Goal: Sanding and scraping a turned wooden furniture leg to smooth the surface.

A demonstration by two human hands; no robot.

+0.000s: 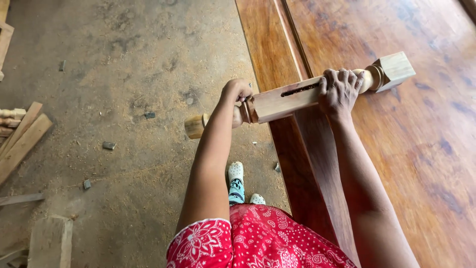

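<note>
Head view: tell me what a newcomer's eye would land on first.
A pale turned wooden post with a slot cut in it, held level in mid-frame: the left hand grips near its round end, the right hand near its square block. Under it on the right lies a big reddish-brown wooden panel; on the left, a sawdust-covered floor.
</note>
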